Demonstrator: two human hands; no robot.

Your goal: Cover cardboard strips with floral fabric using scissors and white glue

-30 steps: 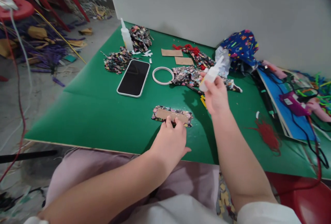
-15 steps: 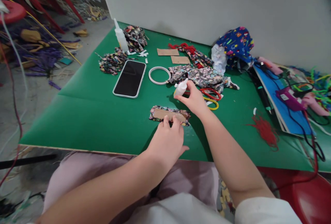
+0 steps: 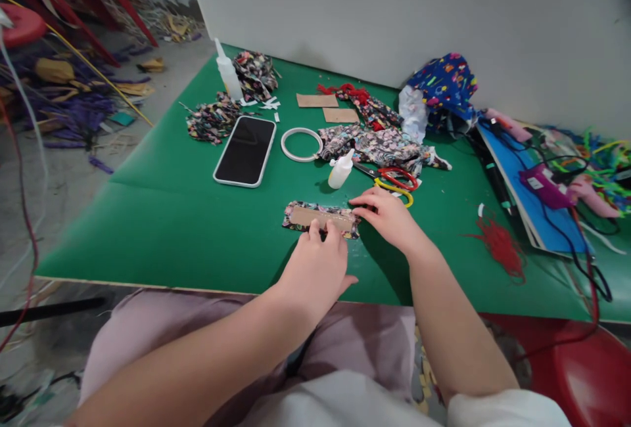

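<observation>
A strip of brown cardboard lying on patterned fabric (image 3: pixel 320 218) rests on the green table (image 3: pixel 172 217). My left hand (image 3: pixel 318 269) presses its fingertips flat on the near edge of the strip. My right hand (image 3: pixel 387 217) lies at the strip's right end, fingers stretched toward it, holding nothing. A small white glue bottle (image 3: pixel 340 171) stands upright just beyond the strip, apart from both hands.
A black phone (image 3: pixel 245 150), a white ring (image 3: pixel 301 144), scissors with red and yellow handles (image 3: pixel 397 182), patterned fabric scraps (image 3: pixel 379 144), a second glue bottle (image 3: pixel 227 72), cardboard pieces (image 3: pixel 318 100) and red thread (image 3: pixel 503 246) lie about. A glue gun and cables (image 3: pixel 547 187) are at the right.
My right hand lowered the small glue bottle, stood it on the table and let go, then moved down to the right end of the strip. My left hand stayed put.
</observation>
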